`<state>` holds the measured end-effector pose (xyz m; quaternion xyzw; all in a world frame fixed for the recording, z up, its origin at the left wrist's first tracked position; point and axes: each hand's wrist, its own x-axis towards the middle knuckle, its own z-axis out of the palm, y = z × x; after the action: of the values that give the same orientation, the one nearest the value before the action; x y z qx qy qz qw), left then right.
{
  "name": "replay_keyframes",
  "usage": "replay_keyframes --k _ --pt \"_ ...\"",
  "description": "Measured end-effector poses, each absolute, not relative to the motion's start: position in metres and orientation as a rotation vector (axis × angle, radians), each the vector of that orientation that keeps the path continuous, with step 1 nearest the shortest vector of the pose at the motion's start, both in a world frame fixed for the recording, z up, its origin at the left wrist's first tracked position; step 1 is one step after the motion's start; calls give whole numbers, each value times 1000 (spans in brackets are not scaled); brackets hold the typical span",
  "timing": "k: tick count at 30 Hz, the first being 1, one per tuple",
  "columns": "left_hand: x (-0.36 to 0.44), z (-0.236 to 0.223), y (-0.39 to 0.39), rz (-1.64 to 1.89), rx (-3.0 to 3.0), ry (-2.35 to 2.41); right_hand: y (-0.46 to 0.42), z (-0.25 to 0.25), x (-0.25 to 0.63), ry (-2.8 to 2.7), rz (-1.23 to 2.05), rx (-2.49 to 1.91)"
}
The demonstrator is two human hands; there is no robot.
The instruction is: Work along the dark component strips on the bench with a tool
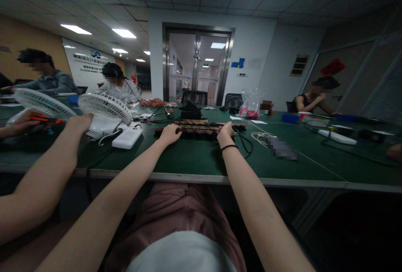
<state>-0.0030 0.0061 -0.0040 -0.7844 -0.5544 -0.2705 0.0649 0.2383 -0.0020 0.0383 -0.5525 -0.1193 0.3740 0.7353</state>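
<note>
A row of thin, copper-and-gold strands (198, 128) stretches left to right over a long dark base on the green table. What kind of strands they are is too small to make out. My left hand (170, 134) is closed at their left end, with its thumb towards the middle. At the right end my right hand (225, 132), with a black band on the wrist, has its fingers curled round the strands. Behind them stands a black device (190, 111). A black cable (248, 144) loops beside my right hand.
To my left, a co-worker's hand (81, 123) touches a white fan (105, 108); their other hand holds orange-handled pliers (45, 119). A white power bank-like box (127, 136) lies nearby. A blurred phone-like object (281, 147) with a pale cable lies right. Other people sit across the table (191, 163).
</note>
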Motion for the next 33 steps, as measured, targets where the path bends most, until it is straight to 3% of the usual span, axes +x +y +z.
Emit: replay_keyframes --k 33 --pt "-2 -4 5 -838 -2374 -1683 0 35 239 -264 814 -1258"
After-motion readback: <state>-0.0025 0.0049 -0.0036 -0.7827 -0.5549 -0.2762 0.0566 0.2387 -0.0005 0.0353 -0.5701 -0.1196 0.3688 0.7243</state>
